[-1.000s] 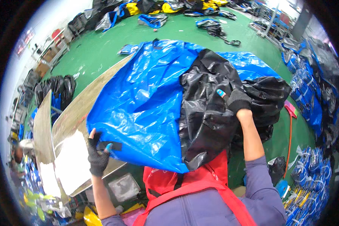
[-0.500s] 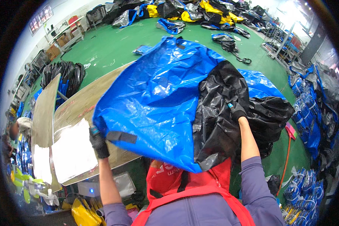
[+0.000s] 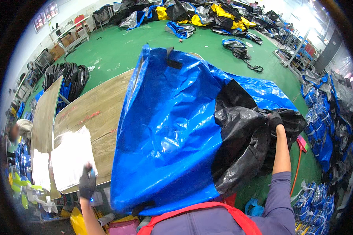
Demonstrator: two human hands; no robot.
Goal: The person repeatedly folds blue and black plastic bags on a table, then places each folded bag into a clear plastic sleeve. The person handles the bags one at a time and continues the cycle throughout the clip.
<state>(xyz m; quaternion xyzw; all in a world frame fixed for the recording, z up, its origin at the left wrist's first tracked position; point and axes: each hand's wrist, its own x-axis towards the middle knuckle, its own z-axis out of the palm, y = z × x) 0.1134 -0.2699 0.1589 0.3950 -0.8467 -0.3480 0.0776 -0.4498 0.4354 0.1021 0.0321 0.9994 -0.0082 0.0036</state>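
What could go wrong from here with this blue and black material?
The blue and black material might slip, since only the right hand appears to grip it; the left hand is apart from it. Its black folds could also catch the pink-headed tool, which appears close by.

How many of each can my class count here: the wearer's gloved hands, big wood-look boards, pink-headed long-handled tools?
Gloved hands: 2
Wood-look boards: 2
Pink-headed long-handled tool: 1
Total: 5
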